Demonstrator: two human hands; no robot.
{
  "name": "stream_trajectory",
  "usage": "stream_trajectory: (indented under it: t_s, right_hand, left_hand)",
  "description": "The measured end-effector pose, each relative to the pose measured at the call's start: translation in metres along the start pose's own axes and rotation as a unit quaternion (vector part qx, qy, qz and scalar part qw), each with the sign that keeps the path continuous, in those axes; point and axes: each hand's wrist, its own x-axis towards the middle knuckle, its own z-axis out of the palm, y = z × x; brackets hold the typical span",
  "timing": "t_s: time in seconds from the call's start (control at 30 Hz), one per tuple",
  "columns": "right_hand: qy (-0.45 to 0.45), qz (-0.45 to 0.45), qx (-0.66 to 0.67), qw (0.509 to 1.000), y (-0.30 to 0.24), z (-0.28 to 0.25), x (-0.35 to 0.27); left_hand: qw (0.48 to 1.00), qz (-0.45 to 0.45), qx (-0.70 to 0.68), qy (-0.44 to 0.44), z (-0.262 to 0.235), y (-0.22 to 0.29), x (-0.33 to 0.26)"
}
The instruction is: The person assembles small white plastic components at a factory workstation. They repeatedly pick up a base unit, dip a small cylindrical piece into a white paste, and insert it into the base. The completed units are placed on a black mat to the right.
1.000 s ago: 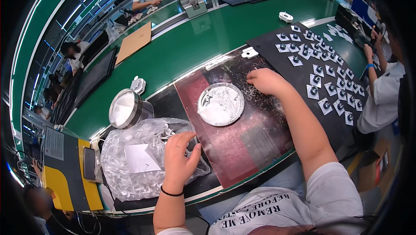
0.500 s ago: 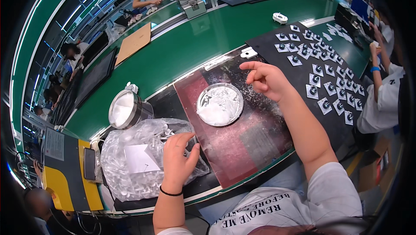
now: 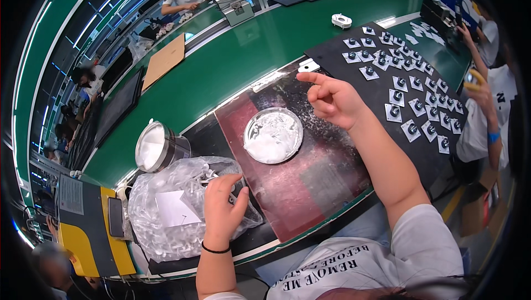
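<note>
The table [image 3: 260, 252] bears a dark sheet [image 3: 423, 161] on its right and a reddish board [image 3: 298, 189] at the middle of its near edge. On the table's near left lies a bulging clear bag [image 3: 157, 239] of white parts; its mouth looks loose, so a tug from the hand could spill some over the edge.

The left hand [image 3: 224, 203] is over the bag's right side, its grip spread, thumb apart from the fingers — I cannot tell whether it touches plastic. The right hand [image 3: 334, 101] hovers over the board's right half, index finger stretched, the others loosely curled, nothing visible in the grip.

Toward the board's left edge sits a shallow round dish [image 3: 273, 161] of white paste; a low-swinging forearm could nudge it or smear the paste. A small white fitting [image 3: 308, 66] rests by the board's far right corner — a careless knuckle could shift it.
</note>
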Motion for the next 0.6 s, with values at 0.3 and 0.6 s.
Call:
stream_trajectory:
  t_s: [0.3, 0.6]
  right_hand:
    - [0.094, -0.006, -0.636, 0.766, 0.021, -0.001, 0.004]
    - [0.11, 0.112, -0.719, 0.677, 0.013, 0.0, 0.009]
  left_hand:
    - [1.0, 0.008, 0.002, 0.004, 0.001, -0.002, 0.0]
    - [1.0, -0.002, 0.006, -0.007, 0.0, -0.002, -0.001]
